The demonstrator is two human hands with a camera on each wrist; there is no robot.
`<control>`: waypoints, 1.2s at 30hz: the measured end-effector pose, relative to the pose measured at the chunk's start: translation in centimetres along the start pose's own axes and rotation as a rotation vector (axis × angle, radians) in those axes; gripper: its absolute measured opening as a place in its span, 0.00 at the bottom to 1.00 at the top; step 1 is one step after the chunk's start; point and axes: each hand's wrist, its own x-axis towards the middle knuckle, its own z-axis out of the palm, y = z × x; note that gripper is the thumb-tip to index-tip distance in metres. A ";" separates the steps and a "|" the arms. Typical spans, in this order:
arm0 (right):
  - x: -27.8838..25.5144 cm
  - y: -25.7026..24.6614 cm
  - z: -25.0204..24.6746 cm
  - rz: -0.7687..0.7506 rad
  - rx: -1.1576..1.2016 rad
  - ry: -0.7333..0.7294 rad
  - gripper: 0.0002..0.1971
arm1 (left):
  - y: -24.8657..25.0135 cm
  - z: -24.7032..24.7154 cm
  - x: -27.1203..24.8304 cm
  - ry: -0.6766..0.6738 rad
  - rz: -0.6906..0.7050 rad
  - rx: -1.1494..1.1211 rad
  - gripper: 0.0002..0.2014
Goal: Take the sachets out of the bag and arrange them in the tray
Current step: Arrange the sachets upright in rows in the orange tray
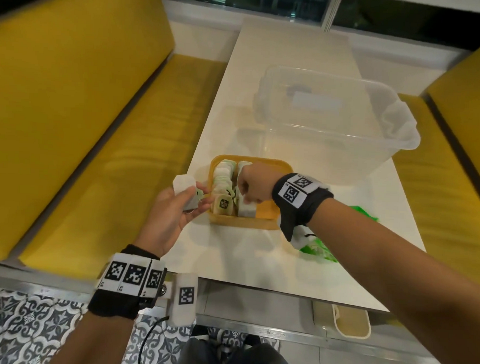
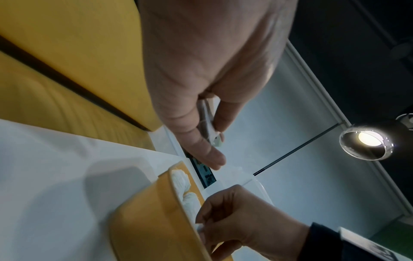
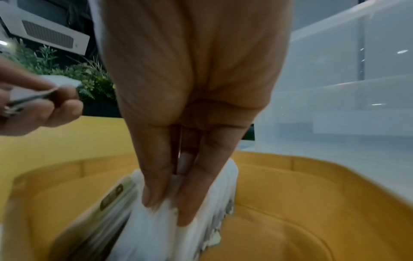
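Note:
An orange tray sits near the table's left edge, holding rows of upright white sachets with green tags. My left hand hovers just left of the tray and pinches a few white sachets between thumb and fingers. My right hand reaches down into the tray, its fingers gripping a white sachet in the right row. The tray's right half is bare orange. A green and white bag lies on the table under my right forearm, mostly hidden.
A large clear plastic tub stands behind and right of the tray. Yellow bench seats flank the white table. A small cream bin sits below the table's front edge.

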 end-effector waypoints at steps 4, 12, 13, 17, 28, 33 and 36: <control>0.5 -0.3 0.6 0.012 -0.045 -0.022 0.10 | -0.4 -0.3 -0.1 0.005 -0.005 0.031 0.08; 0.2 0.5 0.0 0.011 -0.008 0.065 0.11 | -0.8 0.8 0.3 0.014 -0.054 -0.001 0.08; 0.0 0.8 -0.6 0.020 0.007 0.109 0.10 | -0.9 1.1 0.4 0.010 -0.052 0.006 0.08; -1.7 0.7 -3.1 -0.039 0.360 0.282 0.13 | -1.2 2.0 0.7 -0.024 -0.035 0.085 0.09; -2.8 -1.5 -2.6 -0.167 0.489 0.204 0.05 | -1.5 4.6 1.3 -0.068 0.038 0.279 0.15; -3.0 -1.5 -2.1 -0.143 0.489 0.200 0.08 | -1.3 5.1 1.4 -0.083 0.062 0.311 0.25; -3.0 -1.7 -1.9 -0.158 0.470 0.240 0.06 | -1.3 5.1 1.5 -0.085 0.062 0.284 0.28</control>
